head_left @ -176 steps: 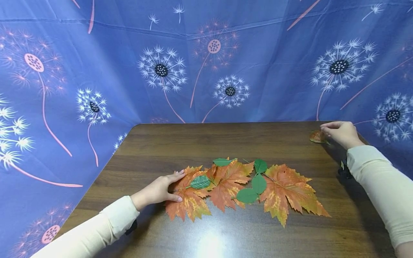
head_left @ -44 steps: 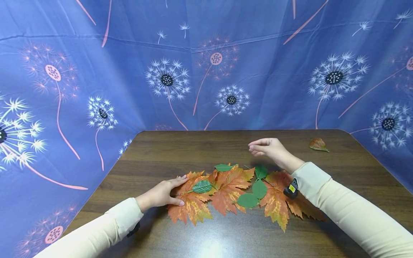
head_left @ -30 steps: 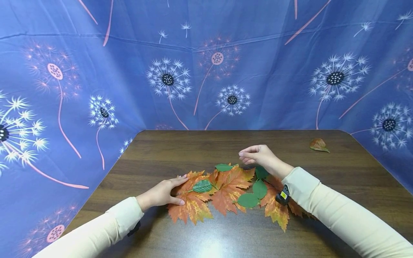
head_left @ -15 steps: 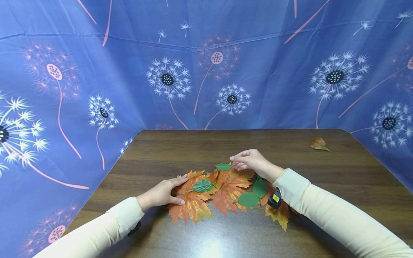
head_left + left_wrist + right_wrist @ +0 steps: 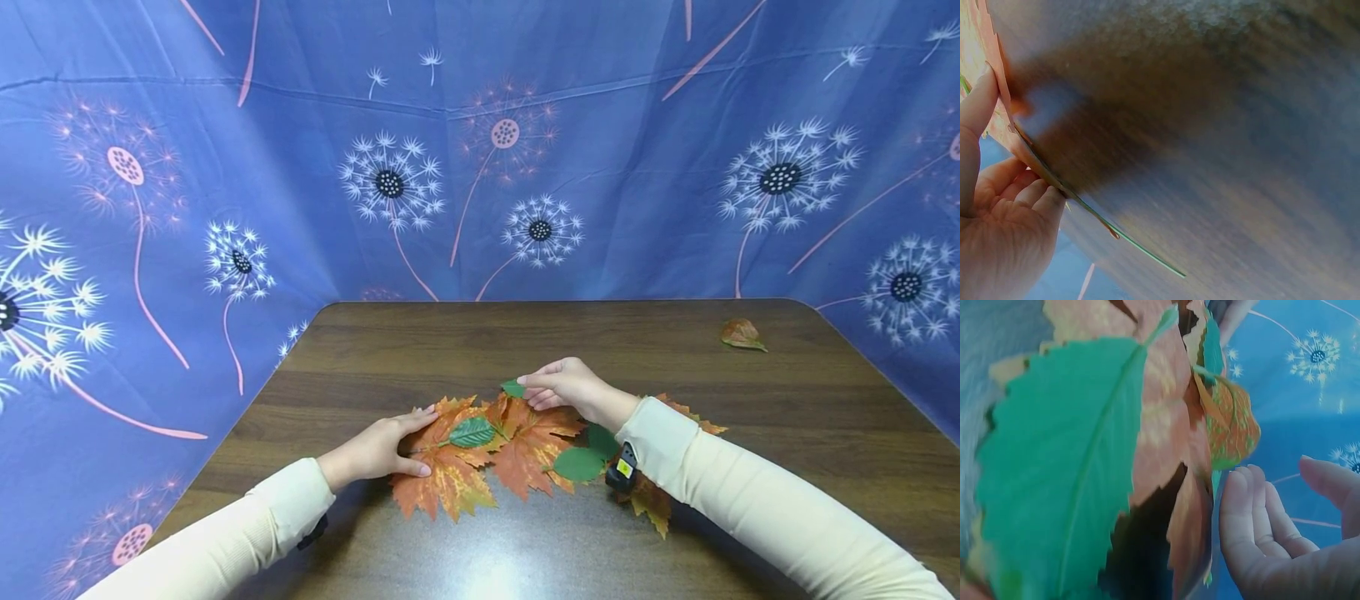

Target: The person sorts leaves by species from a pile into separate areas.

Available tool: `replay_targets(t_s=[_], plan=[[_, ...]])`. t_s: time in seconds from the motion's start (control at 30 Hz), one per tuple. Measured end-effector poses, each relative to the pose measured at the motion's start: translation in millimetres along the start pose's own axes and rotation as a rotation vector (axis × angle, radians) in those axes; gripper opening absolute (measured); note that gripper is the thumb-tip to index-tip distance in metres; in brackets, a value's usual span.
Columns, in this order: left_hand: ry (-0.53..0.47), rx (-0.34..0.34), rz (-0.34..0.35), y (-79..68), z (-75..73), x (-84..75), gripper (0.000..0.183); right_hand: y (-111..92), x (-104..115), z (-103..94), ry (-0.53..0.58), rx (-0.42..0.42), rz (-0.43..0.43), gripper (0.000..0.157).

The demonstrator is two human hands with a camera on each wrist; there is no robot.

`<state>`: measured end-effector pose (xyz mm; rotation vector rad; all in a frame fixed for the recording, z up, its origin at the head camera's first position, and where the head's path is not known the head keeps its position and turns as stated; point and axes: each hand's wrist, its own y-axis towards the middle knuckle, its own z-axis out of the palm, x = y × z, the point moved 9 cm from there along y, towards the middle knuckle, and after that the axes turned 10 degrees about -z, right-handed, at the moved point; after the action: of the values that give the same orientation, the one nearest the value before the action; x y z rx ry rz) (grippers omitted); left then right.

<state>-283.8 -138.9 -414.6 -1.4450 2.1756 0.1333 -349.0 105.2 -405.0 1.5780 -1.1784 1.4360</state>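
Foliage (image 5: 517, 471) lies in an overlapping row on the wooden table (image 5: 420, 333) before me. Left hand (image 5: 378, 450): resting on the leftmost orange leaf (image 5: 446, 487) — fingers and thumb spread apart, nothing clamped. A green stem (image 5: 1141, 249) projects past its fingers. Right hand (image 5: 573, 390): over the row's far edge, fingertips at a small green leaf (image 5: 513, 388); thumb and fingers stand apart — I cannot tell whether they touch that leaf. One brownish leaf (image 5: 742, 334) sits well apart, near the table's far right corner.
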Motion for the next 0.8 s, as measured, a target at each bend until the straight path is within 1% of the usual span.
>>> replay_targets(t_s=[0.13, 0.37, 0.5, 0.6, 0.8], plan=[[0.003, -0.004, 0.0, 0.5, 0.1, 1.2, 0.084, 0, -1, 9.7, -0.01, 0.029, 0.009, 0.042], [0.001, 0.001, 0.001, 0.5, 0.9, 1.4, 0.085, -1, -7, 25.3, 0.001, 0.062, 0.044, 0.034], [0.003, 0.0, 0.006, 0.2, 0.8, 0.3, 0.084, 1, -11, 31.2, 0.003, 0.077, 0.064, 0.034], [0.007, -0.001, 0.006, 0.0, 0.7, 0.5, 0.084, 2, -12, 33.7, -0.021, 0.076, 0.068, 0.031], [0.0, 0.003, 0.004, -0.7, 0.5, 1.0, 0.085, 4, -12, 35.5, -0.073, 0.044, 0.072, 0.023]])
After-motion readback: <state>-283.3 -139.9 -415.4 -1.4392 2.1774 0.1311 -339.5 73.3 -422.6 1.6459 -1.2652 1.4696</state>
